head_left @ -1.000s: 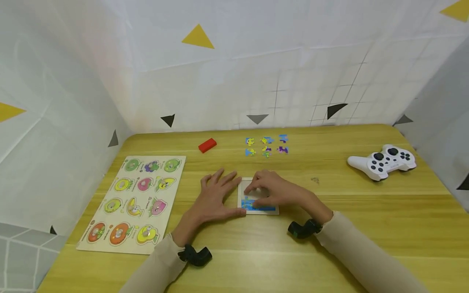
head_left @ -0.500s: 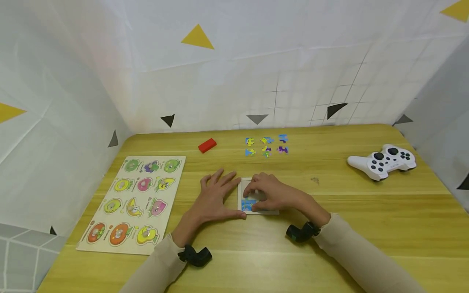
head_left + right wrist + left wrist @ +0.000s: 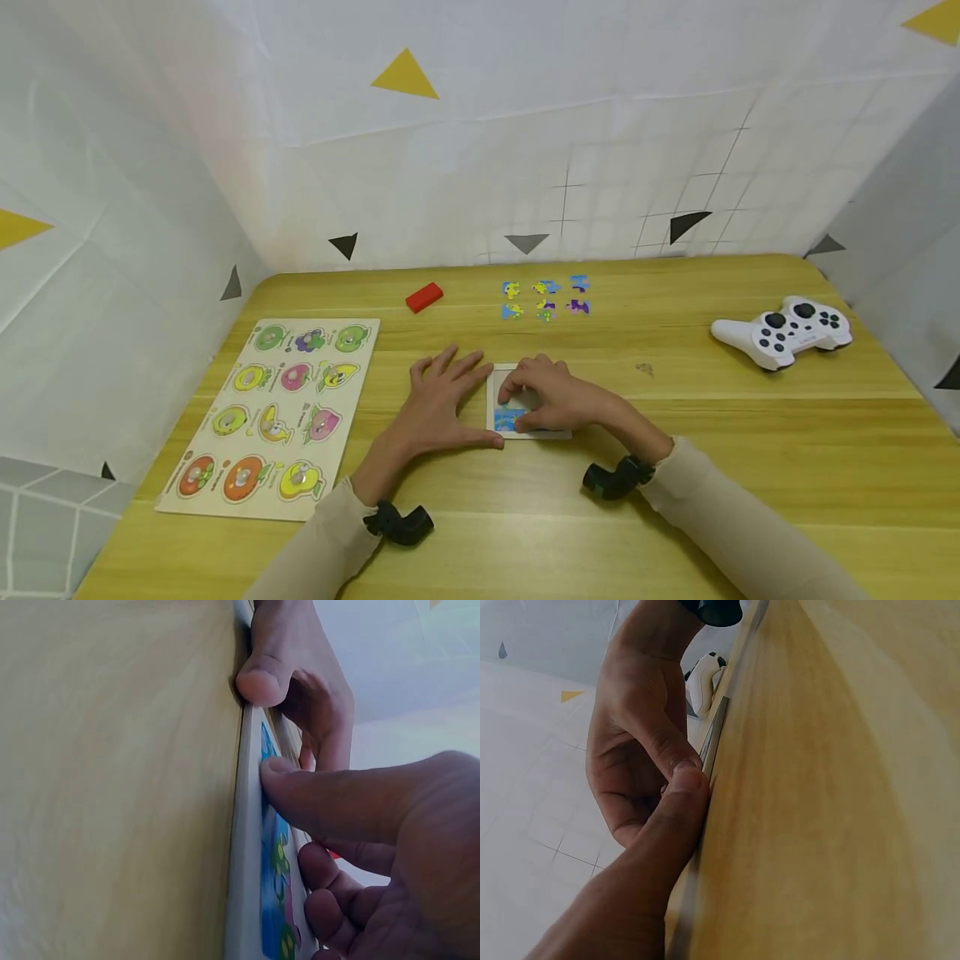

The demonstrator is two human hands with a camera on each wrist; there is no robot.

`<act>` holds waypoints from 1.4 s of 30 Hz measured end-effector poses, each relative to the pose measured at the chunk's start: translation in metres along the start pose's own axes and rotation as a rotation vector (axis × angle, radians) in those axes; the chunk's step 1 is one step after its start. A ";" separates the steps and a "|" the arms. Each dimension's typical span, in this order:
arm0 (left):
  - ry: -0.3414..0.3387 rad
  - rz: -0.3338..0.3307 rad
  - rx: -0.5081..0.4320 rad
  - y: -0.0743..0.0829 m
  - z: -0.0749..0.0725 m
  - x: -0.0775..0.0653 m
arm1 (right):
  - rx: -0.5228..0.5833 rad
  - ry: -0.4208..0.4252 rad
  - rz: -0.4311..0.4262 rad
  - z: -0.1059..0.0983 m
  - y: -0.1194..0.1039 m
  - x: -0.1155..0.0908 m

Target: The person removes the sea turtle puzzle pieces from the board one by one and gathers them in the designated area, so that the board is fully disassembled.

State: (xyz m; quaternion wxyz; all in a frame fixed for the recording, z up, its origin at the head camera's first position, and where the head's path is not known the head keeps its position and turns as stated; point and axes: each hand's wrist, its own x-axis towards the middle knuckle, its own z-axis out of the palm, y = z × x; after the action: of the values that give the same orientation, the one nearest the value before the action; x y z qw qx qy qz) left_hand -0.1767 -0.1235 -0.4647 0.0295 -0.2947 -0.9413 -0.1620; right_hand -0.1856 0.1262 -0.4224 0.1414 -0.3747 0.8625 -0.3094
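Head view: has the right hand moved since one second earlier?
Yes, slightly: the right hand has shifted toward the near rim of the puzzle tray, covering more blue print.

I have the small pale tray (image 3: 491, 402) lying flat on the table (image 3: 510, 517) — squarish, with a raised rim. Along its near side sits blue puzzle artwork (image 3: 506, 419), dotted green and pink up close; I can't count its pieces. Beyond, six loose pieces (image 3: 547, 305) — blue, yellow, purple — lie in two rows.
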 end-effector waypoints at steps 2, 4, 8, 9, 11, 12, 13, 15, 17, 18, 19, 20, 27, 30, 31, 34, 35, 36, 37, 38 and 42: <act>0.004 0.003 0.000 0.000 0.000 0.000 | 0.008 0.004 0.004 0.001 0.001 0.000; 0.009 0.006 -0.001 0.000 0.000 0.000 | 0.016 0.006 0.009 0.002 0.002 0.001; 0.019 0.011 -0.005 0.000 0.001 -0.001 | 0.030 0.010 0.016 0.002 0.002 0.002; 0.021 0.011 -0.008 0.000 0.001 -0.001 | 0.036 0.011 0.017 0.002 0.001 0.002; 0.024 0.011 -0.011 0.000 0.001 -0.001 | 0.045 0.011 0.020 0.002 0.000 0.002; 0.025 0.011 -0.013 -0.001 0.001 -0.001 | 0.049 0.010 0.022 0.002 0.000 0.002; 0.025 0.012 -0.015 -0.001 0.002 0.000 | 0.056 0.009 0.023 0.001 0.000 0.002; 0.025 0.012 -0.019 -0.001 0.002 -0.001 | 0.068 0.004 0.019 0.001 0.000 0.002; 0.021 0.011 -0.018 -0.001 0.002 -0.001 | 0.074 0.000 0.013 0.001 0.001 0.001; 0.019 0.010 -0.017 -0.001 0.002 -0.001 | 0.077 -0.002 0.009 0.001 0.001 0.001; 0.018 0.010 -0.018 -0.001 0.002 -0.001 | 0.081 -0.005 0.006 0.001 0.001 0.001; 0.016 0.008 -0.018 -0.001 0.002 -0.001 | 0.085 -0.008 0.004 0.001 0.001 0.001; 0.009 0.006 -0.020 0.000 0.000 -0.001 | 0.078 -0.014 0.003 0.002 0.002 0.002; 0.009 0.005 -0.019 0.000 0.001 -0.001 | 0.070 -0.011 0.005 0.003 0.002 0.003; 0.010 0.004 -0.020 0.000 0.001 -0.001 | 0.070 -0.010 0.006 0.003 0.002 0.003; 0.012 0.008 -0.021 -0.001 0.001 -0.001 | 0.065 -0.002 0.000 0.003 0.002 0.003; 0.014 0.010 -0.020 -0.001 0.001 -0.001 | 0.063 0.001 -0.004 0.003 0.002 0.003; 0.016 0.011 -0.020 -0.001 0.001 -0.001 | 0.065 0.002 -0.009 0.003 0.002 0.003; 0.017 0.013 -0.020 -0.001 0.001 -0.001 | 0.066 0.003 -0.015 0.003 0.002 0.003; 0.017 0.014 -0.019 -0.001 0.001 -0.001 | 0.066 0.003 -0.024 0.003 0.002 0.003; 0.017 0.013 -0.019 -0.001 0.001 -0.002 | 0.048 -0.007 -0.068 0.004 0.004 0.003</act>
State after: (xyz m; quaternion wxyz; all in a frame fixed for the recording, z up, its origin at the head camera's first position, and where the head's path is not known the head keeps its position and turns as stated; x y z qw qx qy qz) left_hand -0.1758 -0.1247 -0.4665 0.0360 -0.2999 -0.9374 -0.1730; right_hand -0.1879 0.1239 -0.4279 0.1427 -0.4015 0.8411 -0.3332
